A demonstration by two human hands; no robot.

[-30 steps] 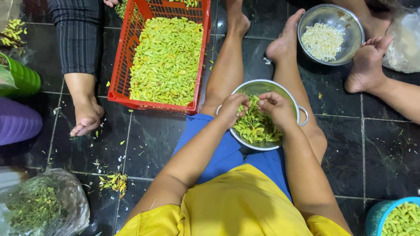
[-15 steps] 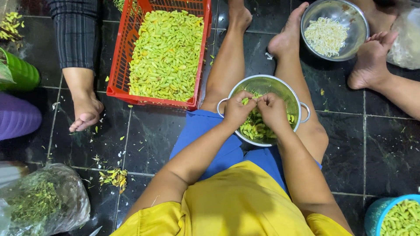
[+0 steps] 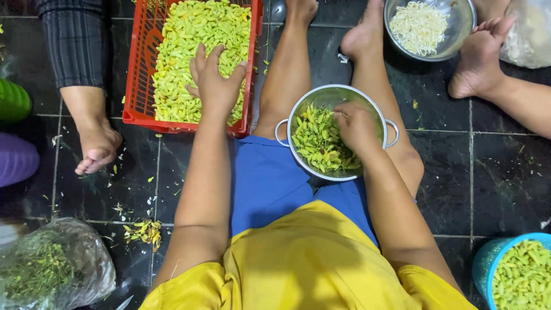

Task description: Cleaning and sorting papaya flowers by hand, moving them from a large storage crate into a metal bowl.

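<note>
My left hand (image 3: 215,80) lies spread, fingers apart, on a heap of yellow-green flower buds (image 3: 189,43) in a red plastic crate (image 3: 138,74) at the upper left. My right hand (image 3: 356,123) rests inside a steel colander (image 3: 338,95) that sits between my legs and holds green bud trimmings (image 3: 318,140). The right fingers are curled among the trimmings; whether they pinch a piece is hidden. I sit on a dark tiled floor in blue shorts and a yellow shirt.
Another person's foot (image 3: 94,143) is left of the crate; another foot (image 3: 479,54) is at the upper right beside a steel bowl of white shreds (image 3: 427,26). A blue basket of buds (image 3: 522,275) stands lower right, a plastic bag of greens (image 3: 46,267) lower left.
My left hand left the colander and reached up-left onto the buds in the red crate. My right hand stayed in the colander.
</note>
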